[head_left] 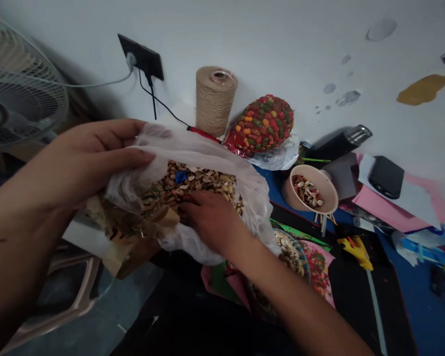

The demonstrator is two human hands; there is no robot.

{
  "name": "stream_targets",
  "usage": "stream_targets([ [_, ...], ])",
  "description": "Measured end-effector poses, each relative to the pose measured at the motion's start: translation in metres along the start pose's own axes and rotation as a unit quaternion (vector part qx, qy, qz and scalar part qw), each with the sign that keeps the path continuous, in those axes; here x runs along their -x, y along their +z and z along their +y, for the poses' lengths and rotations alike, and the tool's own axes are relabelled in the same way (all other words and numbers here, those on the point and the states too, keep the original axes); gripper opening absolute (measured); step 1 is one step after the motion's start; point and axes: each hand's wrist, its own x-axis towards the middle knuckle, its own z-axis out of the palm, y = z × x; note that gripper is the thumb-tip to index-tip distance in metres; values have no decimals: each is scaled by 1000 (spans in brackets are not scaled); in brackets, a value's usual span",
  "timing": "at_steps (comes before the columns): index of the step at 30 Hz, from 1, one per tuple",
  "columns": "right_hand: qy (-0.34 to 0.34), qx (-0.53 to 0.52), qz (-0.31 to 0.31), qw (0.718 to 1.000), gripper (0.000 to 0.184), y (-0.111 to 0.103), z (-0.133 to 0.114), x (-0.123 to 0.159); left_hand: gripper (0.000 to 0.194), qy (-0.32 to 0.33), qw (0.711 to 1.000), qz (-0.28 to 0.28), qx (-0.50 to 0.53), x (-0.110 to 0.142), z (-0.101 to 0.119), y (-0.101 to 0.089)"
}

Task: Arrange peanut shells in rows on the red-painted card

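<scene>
Left fingers (139, 158) pinch the white bag (255, 198); around right fingers (195, 201) (apart or together, I cannot tell) lie brown pieces (211, 179).

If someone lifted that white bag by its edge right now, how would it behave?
The white bag would probably be floppy, since its thin sides crumple and fold. Its weight would likely shift, as many loose pieces lie inside. Some might spill if it tips, because its mouth gapes open.
</scene>
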Motion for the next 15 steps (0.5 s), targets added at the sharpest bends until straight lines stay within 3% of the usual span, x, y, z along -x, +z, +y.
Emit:
stream_targets([
  [3,57,24,20,998,24,-5,18,11,70,-31,996,-37,76,4,3,-1],
  [9,124,-28,107,986,29,-18,43,39,79,-6,994,-86,65,5,0,-2],
  [12,96,-70,183,976,29,-22,46,62,82,47,994,-101,9,5,0,-2],
  [15,80,-99,235,964,26,-23,41,89,77,115,982,-88,-122,7,-1,-2],
])
